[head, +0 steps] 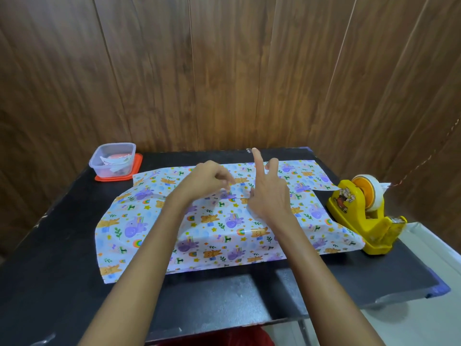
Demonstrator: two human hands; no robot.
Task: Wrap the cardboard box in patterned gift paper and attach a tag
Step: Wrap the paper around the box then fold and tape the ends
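Patterned gift paper (pixel 217 228) with bears and elephants lies folded over the cardboard box, which it hides completely, on the black table (pixel 224 295). Its two edges overlap in a seam along the top. My left hand (pixel 207 178) is over that seam with curled, blurred fingers that seem to pinch the paper's edge. My right hand (pixel 269 196) rests its lower fingers on the seam just to the right. Its index and middle fingers point straight up, and a small clear piece of tape (pixel 249 150) sticks to the index fingertip.
A yellow tape dispenser (pixel 361 211) stands at the table's right edge, touching the paper. At the back left, a clear plastic container (pixel 112 158) with paper bits sits on its red lid. A wood-panel wall rises right behind the table.
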